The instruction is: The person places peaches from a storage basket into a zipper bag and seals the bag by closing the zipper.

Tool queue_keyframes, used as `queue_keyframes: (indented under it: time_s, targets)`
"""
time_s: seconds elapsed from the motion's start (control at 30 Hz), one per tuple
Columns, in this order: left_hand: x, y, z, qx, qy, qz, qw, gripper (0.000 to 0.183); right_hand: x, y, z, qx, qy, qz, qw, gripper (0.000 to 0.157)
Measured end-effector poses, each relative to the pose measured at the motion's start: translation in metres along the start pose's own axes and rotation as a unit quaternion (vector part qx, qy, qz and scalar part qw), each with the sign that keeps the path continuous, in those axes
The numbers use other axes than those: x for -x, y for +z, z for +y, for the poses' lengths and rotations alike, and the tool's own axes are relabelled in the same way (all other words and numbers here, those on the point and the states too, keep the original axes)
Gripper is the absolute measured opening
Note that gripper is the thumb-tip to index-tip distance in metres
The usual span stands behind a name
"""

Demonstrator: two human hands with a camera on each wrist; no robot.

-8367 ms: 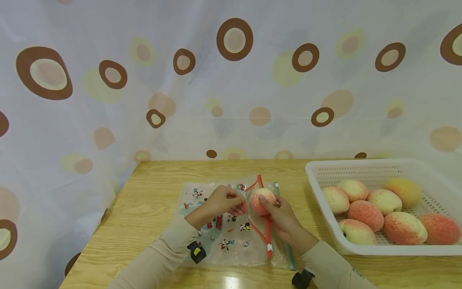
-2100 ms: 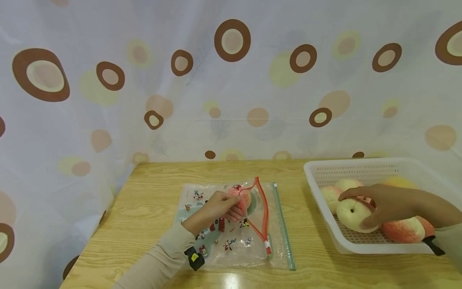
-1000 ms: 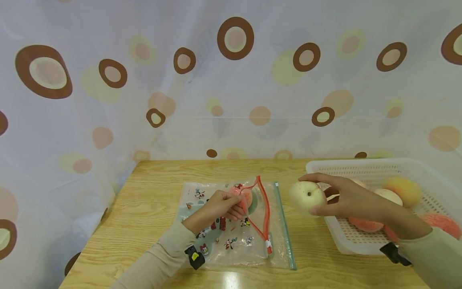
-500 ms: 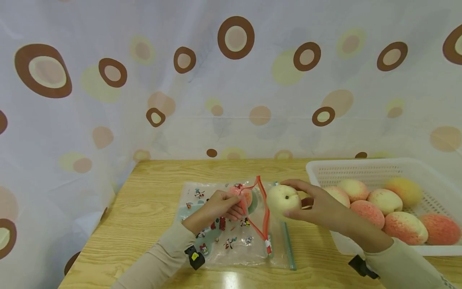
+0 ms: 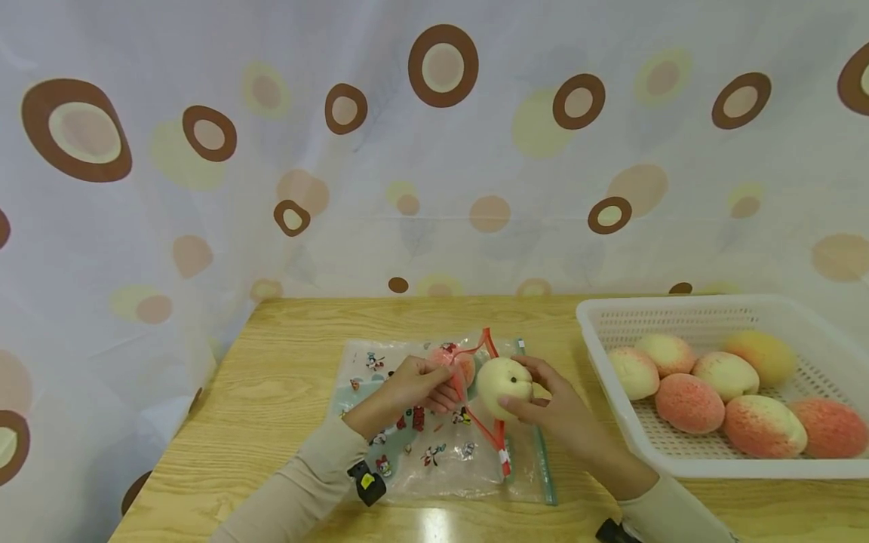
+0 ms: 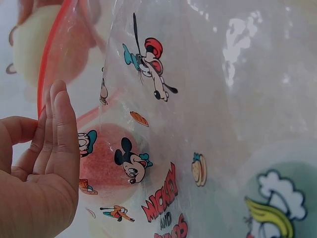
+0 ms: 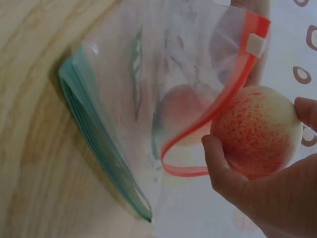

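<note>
My left hand (image 5: 414, 388) pinches the red-edged mouth of a clear zip bag (image 5: 441, 479) printed with cartoon figures, keeping it spread. One reddish peach (image 6: 106, 168) lies inside, seen through the plastic. In my right hand (image 5: 563, 411) is another peach (image 5: 498, 385), gripped between thumb and fingers right at the bag's mouth. Its pale, dimpled side shows in the head view; the right wrist view shows red speckles. A white slider (image 7: 255, 45) sits at one end of the red zip strip (image 7: 218, 106). Teal-edged bags (image 7: 106, 153) lie stacked underneath.
At the right stands a white perforated basket (image 5: 720, 467) with several peaches (image 5: 689, 403), mostly red and cream, and a yellower fruit (image 5: 760, 358) at the back. Everything rests on a wooden table (image 5: 292, 362). A patterned cloth (image 5: 489, 151) hangs behind it.
The first peach went from my right hand into the bag. My right hand then lifted a pale peach from the basket and carried it left to the bag's mouth. My left hand stays put.
</note>
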State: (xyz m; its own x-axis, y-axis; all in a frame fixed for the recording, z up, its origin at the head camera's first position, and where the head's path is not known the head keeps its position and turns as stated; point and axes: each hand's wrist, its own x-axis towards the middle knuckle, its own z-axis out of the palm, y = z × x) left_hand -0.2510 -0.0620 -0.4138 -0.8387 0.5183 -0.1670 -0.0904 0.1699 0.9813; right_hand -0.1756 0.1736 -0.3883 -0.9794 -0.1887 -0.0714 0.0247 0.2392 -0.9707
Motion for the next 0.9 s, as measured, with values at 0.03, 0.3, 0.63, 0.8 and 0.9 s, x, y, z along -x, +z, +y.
queue_keyframes:
  time_s: [0.03, 0.3, 0.63, 0.8, 0.9]
  targets:
    - [0.0, 0.0, 0.0, -0.001, 0.001, 0.0, 1.0, 0.041, -0.001, 0.002, 0.003, -0.01, 0.004, 0.007, 1.0, 0.067]
    - [0.0, 0.001, 0.001, 0.005, -0.004, -0.003, 1.0, 0.04, -0.008, 0.013, 0.015, -0.085, 0.012, 0.004, 0.996, 0.066]
    - [-0.001, 0.002, 0.005, 0.006, 0.007, 0.0, 1.0, 0.038, -0.012, 0.017, 0.025, -0.044, 0.022, -0.005, 0.999, 0.071]
    - [-0.001, 0.002, 0.009, 0.001, 0.01, -0.002, 0.9999, 0.038, -0.01, 0.013, 0.028, -0.044, -0.011, -0.049, 0.998, 0.061]
    - [-0.001, 0.001, 0.011, -0.003, 0.013, 0.004, 0.9999, 0.037, -0.009, 0.01, 0.03, -0.053, -0.041, -0.078, 0.995, 0.051]
